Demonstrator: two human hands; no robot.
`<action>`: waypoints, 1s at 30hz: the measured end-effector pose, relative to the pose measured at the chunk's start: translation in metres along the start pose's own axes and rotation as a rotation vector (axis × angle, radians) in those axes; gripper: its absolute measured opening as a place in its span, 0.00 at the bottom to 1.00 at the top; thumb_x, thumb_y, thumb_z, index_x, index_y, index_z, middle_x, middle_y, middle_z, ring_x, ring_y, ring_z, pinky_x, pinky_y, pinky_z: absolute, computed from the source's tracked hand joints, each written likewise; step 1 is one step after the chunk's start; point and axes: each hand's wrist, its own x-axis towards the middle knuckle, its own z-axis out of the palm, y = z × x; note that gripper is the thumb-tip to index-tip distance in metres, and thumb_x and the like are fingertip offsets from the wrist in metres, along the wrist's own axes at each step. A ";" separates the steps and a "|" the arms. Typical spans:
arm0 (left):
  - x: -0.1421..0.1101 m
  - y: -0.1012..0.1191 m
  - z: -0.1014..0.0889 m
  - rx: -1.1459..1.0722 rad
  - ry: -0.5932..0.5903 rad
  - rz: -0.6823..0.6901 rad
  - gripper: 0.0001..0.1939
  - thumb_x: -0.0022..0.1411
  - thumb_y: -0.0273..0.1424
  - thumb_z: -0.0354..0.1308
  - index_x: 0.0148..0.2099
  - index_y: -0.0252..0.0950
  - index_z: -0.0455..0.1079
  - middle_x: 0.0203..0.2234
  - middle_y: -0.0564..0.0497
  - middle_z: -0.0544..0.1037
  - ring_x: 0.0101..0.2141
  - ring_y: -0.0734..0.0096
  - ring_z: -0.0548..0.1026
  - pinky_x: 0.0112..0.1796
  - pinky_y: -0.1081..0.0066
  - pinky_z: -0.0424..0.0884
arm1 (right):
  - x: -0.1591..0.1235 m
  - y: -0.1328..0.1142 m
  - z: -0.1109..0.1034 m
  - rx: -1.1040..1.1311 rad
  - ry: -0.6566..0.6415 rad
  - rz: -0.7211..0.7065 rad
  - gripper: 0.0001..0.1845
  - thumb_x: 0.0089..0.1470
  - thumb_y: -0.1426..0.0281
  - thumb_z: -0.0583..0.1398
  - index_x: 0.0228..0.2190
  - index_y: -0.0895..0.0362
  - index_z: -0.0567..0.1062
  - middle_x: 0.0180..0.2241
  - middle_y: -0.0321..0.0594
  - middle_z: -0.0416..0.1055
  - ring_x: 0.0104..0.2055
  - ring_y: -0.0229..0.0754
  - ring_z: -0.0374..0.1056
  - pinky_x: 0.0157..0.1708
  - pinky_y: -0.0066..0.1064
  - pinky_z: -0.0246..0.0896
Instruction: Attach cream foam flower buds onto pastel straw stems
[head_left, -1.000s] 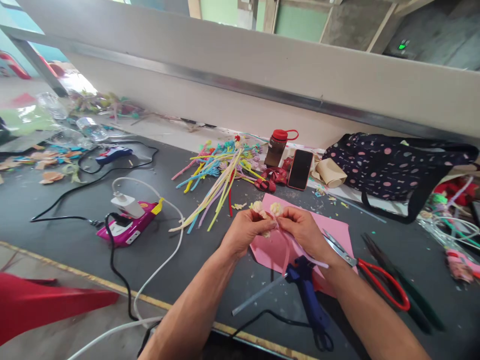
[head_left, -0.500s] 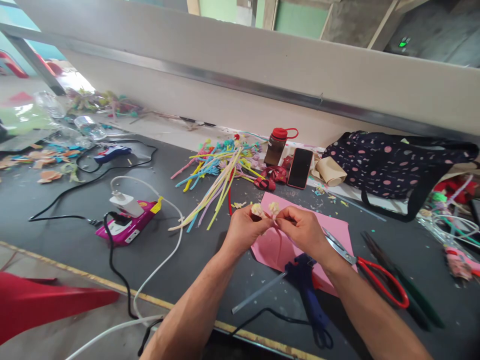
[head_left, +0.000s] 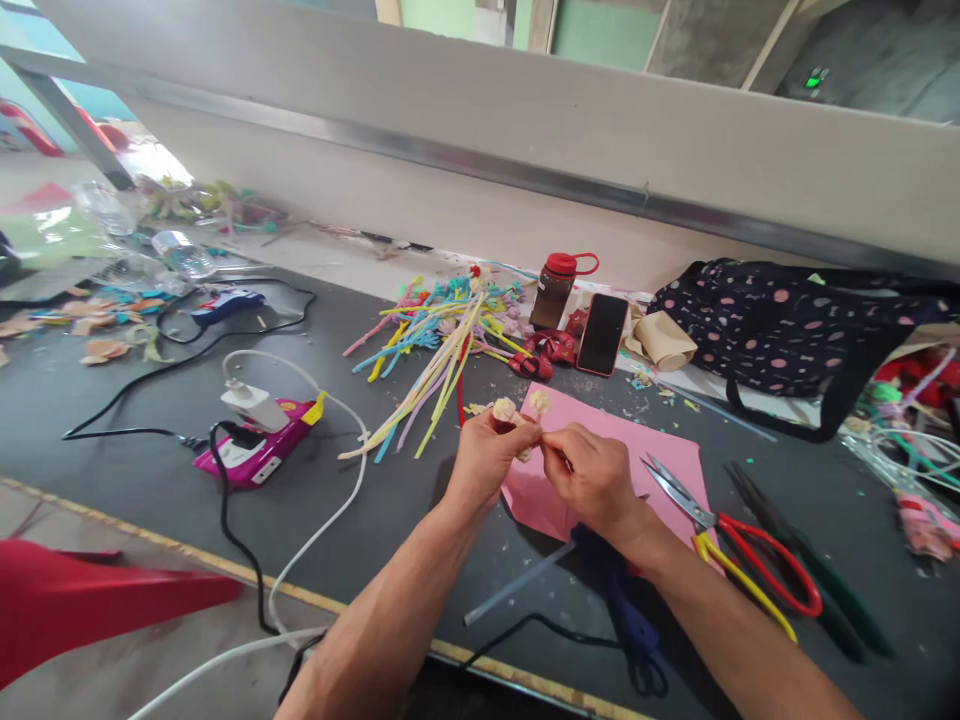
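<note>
My left hand (head_left: pixel 484 458) is closed in a pinch around small cream fuzzy flowers, apparently of pipe cleaner. One flower (head_left: pixel 504 409) sits above its thumb, and another (head_left: pixel 539 402) stands up past the fingertips. My right hand (head_left: pixel 596 472) is pinched too, its fingertips meeting the left ones just below the flowers; what lies between them is hidden. Both hands are above a pink sheet (head_left: pixel 664 428). Beneath the right wrist lies a blue glue gun (head_left: pixel 626 610) with a clear glue stick (head_left: pixel 517 585) poking out, partly covered by the forearm.
Red-handled scissors (head_left: pixel 776 560), a yellow handle (head_left: pixel 750 590) and a dark long-jawed tool (head_left: pixel 814 570) lie at right. Behind are pipe cleaners (head_left: pixel 442 350), a bottle (head_left: pixel 553 295), a phone (head_left: pixel 602 335) and a patterned bag (head_left: pixel 787 330). A purple power strip (head_left: pixel 259 465) with cords is left.
The flowers have shifted slightly left and up in my left hand. My right hand has turned and lowered a little. The reddish strip hanging between the hands no longer shows; a yellow handle now does.
</note>
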 end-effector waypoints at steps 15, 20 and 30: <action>0.000 0.020 -0.011 -0.113 -0.159 -0.271 0.10 0.42 0.26 0.63 0.31 0.29 0.74 0.24 0.48 0.77 0.23 0.76 0.72 0.29 0.74 0.68 | 0.004 0.010 -0.006 0.010 0.021 -0.016 0.07 0.52 0.76 0.55 0.28 0.58 0.73 0.22 0.37 0.70 0.25 0.35 0.65 0.26 0.26 0.55; -0.001 0.022 -0.013 -0.139 -0.225 -0.244 0.08 0.41 0.24 0.65 0.29 0.31 0.73 0.24 0.49 0.77 0.24 0.75 0.72 0.28 0.74 0.67 | 0.009 0.001 -0.018 0.324 -0.004 0.158 0.07 0.51 0.75 0.55 0.29 0.56 0.73 0.25 0.38 0.72 0.27 0.35 0.66 0.26 0.26 0.58; -0.006 0.021 -0.009 -0.007 -0.248 -0.181 0.09 0.43 0.32 0.65 0.28 0.31 0.74 0.19 0.52 0.73 0.20 0.80 0.66 0.24 0.77 0.60 | 0.014 -0.012 -0.022 0.664 -0.010 0.422 0.04 0.49 0.72 0.58 0.25 0.58 0.73 0.21 0.35 0.70 0.21 0.33 0.64 0.21 0.23 0.59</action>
